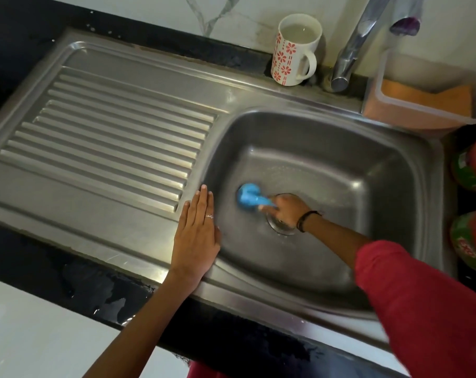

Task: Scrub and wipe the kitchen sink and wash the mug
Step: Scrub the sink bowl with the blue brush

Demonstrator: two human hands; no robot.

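A steel sink [403,170] with a deep basin fills the right half of the view. My right hand [287,210] reaches down into the basin over the drain [279,227] and grips a blue scrubber [247,197], which presses on the basin floor left of the drain. My left hand [196,233] lies flat, fingers together, on the sink's rim at the basin's left edge, holding nothing. A white mug [294,51] with red flowers stands upright on the back ledge, filled with cloudy water.
The ribbed draining board [117,135] spreads to the left. A chrome tap [354,47] rises behind the basin. A clear plastic box [427,91] with an orange sponge sits at the back right. Red and green packets [473,203] lie at the right edge. Black counter [40,257] is wet in front.
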